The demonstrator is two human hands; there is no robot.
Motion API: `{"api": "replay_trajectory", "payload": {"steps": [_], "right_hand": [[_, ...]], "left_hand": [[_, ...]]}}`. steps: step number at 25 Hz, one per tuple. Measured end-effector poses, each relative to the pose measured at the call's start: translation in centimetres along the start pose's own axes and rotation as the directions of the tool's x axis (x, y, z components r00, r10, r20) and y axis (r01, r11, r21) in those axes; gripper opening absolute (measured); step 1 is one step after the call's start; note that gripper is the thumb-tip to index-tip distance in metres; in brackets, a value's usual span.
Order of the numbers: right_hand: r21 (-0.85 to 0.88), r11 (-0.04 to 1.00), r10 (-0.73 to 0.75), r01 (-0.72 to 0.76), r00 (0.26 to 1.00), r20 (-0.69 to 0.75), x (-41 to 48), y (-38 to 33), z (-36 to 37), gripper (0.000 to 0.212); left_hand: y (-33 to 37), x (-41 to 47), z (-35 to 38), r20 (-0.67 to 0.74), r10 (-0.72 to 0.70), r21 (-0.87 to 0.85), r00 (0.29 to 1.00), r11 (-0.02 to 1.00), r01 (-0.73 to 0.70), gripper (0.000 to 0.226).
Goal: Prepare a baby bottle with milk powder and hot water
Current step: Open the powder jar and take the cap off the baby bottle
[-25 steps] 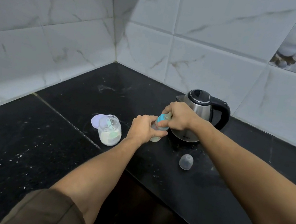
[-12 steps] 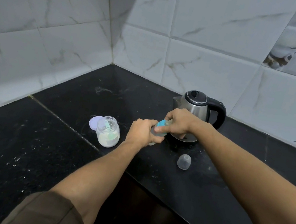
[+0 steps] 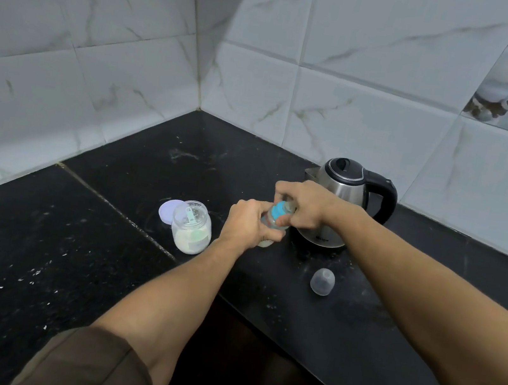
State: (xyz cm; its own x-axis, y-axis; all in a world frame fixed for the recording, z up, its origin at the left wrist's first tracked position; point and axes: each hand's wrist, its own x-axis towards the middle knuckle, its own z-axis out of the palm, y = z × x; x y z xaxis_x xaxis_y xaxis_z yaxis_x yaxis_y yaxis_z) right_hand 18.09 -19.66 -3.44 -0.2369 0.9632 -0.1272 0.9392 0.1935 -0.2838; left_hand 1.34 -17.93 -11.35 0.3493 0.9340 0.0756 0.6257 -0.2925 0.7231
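Observation:
A small clear baby bottle (image 3: 266, 242) with a blue collar (image 3: 277, 213) is held just above the black counter. My left hand (image 3: 249, 225) wraps its body. My right hand (image 3: 305, 205) grips the blue collar and the top from above. Most of the bottle is hidden by my fingers. To the left stands an open glass jar of white milk powder (image 3: 191, 232) with a scoop inside. Behind my right hand sits a steel electric kettle (image 3: 344, 190) with a black lid and handle.
The jar's pale lilac lid (image 3: 168, 212) lies flat behind the jar. A clear bottle cap (image 3: 322, 281) lies on the black counter (image 3: 68, 263) to the right. White tiled walls meet in a corner behind. The counter's front edge drops off below my arms.
Both hands stay on the bottle. My right hand has shifted slightly around the blue collar. The camera view has drifted a little; nothing else on the counter has moved.

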Motion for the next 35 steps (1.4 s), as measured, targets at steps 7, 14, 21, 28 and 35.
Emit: {"api": "replay_trajectory", "payload": {"steps": [7, 14, 21, 28, 35], "right_hand": [[-0.066, 0.989, -0.132, 0.133, 0.991, 0.020, -0.1, 0.0, 0.2, 0.068], [0.112, 0.965, 0.234, -0.237, 0.971, 0.042, 0.5, -0.6, 0.1, 0.035], [-0.049, 0.996, -0.081, 0.081, 0.997, -0.007, -0.7, -0.2, -0.4, 0.037], [-0.032, 0.999, 0.026, -0.024, 0.998, 0.061, -4.5, 0.8, 1.7, 0.044], [-0.425, 0.902, 0.119, 0.068, 0.910, 0.397, -7.4, 1.9, 9.1, 0.051]], "left_hand": [[-0.3, 0.6, -0.9, 0.051, -0.035, 0.059, 0.998, 0.998, 0.032, 0.035], [-0.2, 0.1, -0.6, 0.056, -0.036, 0.086, 0.998, 0.996, 0.031, 0.040], [-0.7, -0.4, 0.0, 0.064, -0.058, 0.065, 0.996, 0.996, 0.054, 0.041], [-1.9, -0.7, 1.0, -0.168, -0.223, -0.126, 0.960, 0.971, 0.204, 0.047], [-2.2, -0.9, 2.8, -0.184, -0.277, -0.210, 0.943, 0.948, 0.238, 0.042]]}}
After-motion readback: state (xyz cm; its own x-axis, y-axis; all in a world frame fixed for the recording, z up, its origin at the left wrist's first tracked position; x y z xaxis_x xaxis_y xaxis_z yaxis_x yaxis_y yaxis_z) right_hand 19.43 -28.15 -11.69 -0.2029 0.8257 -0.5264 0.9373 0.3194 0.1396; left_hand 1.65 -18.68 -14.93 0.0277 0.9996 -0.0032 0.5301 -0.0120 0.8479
